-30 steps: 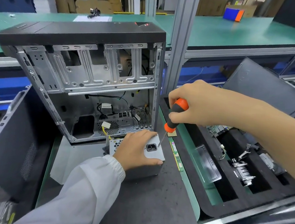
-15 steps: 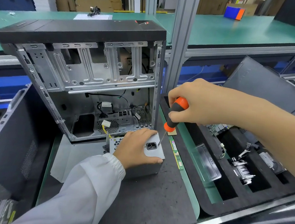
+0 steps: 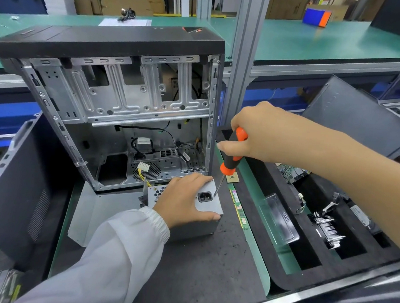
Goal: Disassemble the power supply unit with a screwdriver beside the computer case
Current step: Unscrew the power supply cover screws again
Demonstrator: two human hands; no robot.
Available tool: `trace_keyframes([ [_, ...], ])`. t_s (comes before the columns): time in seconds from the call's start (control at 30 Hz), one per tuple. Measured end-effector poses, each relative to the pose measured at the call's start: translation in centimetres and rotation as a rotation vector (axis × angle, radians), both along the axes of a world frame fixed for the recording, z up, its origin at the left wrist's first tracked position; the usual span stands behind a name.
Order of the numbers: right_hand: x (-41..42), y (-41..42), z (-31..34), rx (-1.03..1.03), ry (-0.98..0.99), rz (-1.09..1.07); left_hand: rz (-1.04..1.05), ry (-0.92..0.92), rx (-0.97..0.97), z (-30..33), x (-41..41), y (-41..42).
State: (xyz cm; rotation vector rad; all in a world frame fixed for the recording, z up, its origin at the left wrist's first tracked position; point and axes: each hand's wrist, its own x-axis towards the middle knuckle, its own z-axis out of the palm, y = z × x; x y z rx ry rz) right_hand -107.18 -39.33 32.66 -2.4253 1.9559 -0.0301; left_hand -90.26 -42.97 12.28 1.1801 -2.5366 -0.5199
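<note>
Head view, taken left to right. At far left, leaning: a dark side panel (image 3: 14, 183) with a perforated vent patch. Next, standing upright on the dark work mat (image 3: 183, 270): the open computer case (image 3: 115, 110), black top, bare silver frame, loose cables and a white connector low inside. Just in front of the case's lower right corner, resting on the mat: the grey power supply unit (image 3: 210, 206), its socket face turned upward, yellow wires running back from it into the case. Laid over the unit's top: the left hand (image 3: 182, 201), white sleeve at the wrist, fingers spread and bent over the far edge, thumb curled round the near corner, gripping the box. Above and to the right: the right hand (image 3: 256, 137), fingers wrapped tight round the orange-and-black handle of the screwdriver (image 3: 229, 166). Shaft angled down and leftward, tip touching the unit's top face just right of the black power socket (image 3: 205, 197). Beside the unit on the mat's right edge: a small square chip (image 3: 232, 178) and a green memory stick (image 3: 237, 207). Further right: a black foam tray (image 3: 308, 233) with compartments holding small metal parts and cables. At far right, tilted: another dark panel (image 3: 361, 122).
</note>
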Motion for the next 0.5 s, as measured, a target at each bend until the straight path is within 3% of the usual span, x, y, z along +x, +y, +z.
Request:
trace_keyframes([
  [0.2,0.3,-0.2,1.3,0.2,0.084,0.076,-0.001,-0.003,0.005,0.1,0.0,0.0],
  [0.33,-0.2,-0.7,2.8,0.371,0.029,0.139,-0.002,0.009,-0.001,0.0,0.1,0.0],
  [0.5,0.7,-1.0,2.5,0.391,0.073,0.19,-0.024,0.017,0.007,0.1,0.1,-0.1],
])
